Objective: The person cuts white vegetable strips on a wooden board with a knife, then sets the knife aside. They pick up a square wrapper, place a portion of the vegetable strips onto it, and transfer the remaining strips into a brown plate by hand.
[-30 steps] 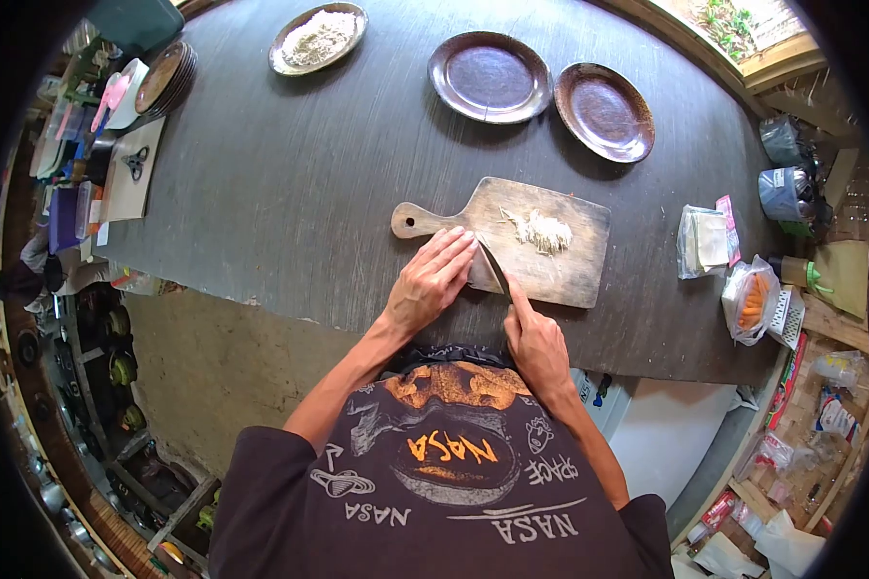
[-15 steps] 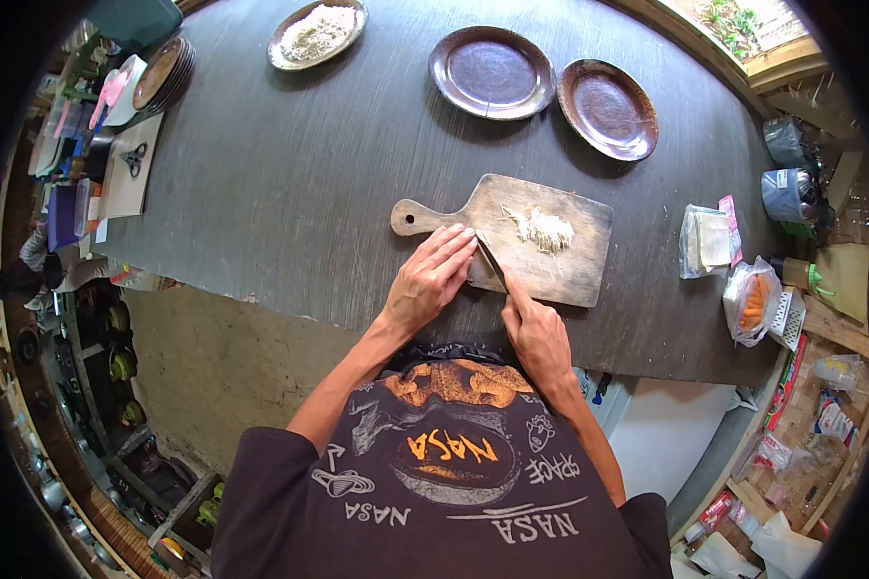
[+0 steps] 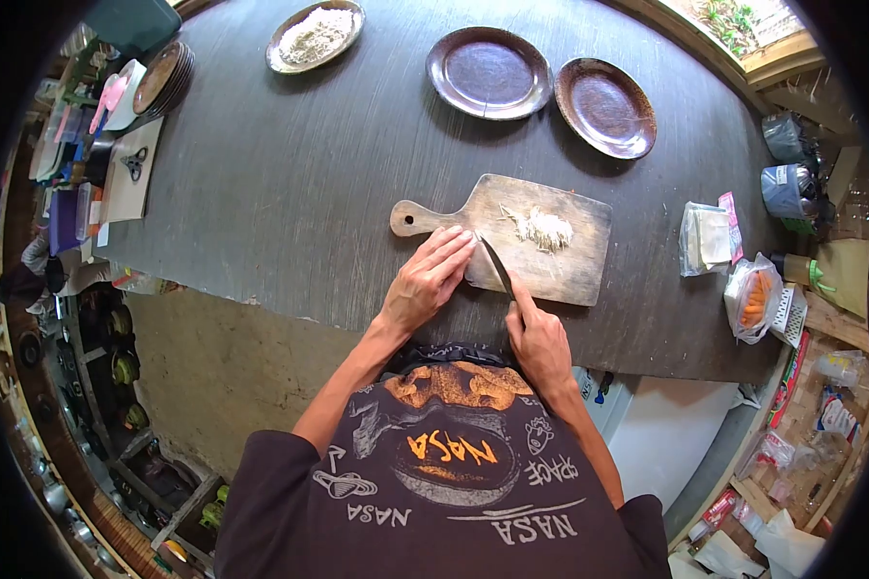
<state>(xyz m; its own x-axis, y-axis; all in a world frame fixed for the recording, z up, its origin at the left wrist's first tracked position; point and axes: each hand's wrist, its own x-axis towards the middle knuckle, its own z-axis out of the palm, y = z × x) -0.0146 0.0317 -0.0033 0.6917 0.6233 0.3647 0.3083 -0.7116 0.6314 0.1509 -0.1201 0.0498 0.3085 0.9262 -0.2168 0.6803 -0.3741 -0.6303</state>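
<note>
A wooden cutting board [image 3: 572, 270] with a holed handle lies on the dark table. On it rests a small heap of pale, thin shreds [image 3: 544, 231]. My right hand [image 3: 541, 345] is closed round the handle of a dark-bladed knife [image 3: 495, 262], its blade angled across the board near my left fingertips. My left hand [image 3: 429, 282] presses on the board's near left part, fingers held together. Whatever lies under those fingertips is hidden, apart from a hint of something pale beside the blade.
Two brown plates [image 3: 490, 73] and a plate of white shreds [image 3: 316, 37] stand at the back. On the right are a plastic packet [image 3: 707, 239] and a bag of carrots [image 3: 755, 301]. Scissors [image 3: 134, 164] and stacked plates [image 3: 164, 79] are at the left.
The knife blade has tipped slightly away from my left fingertips and shows more of its side. My right hand has shifted a little towards me. The left hand stays nearly still.
</note>
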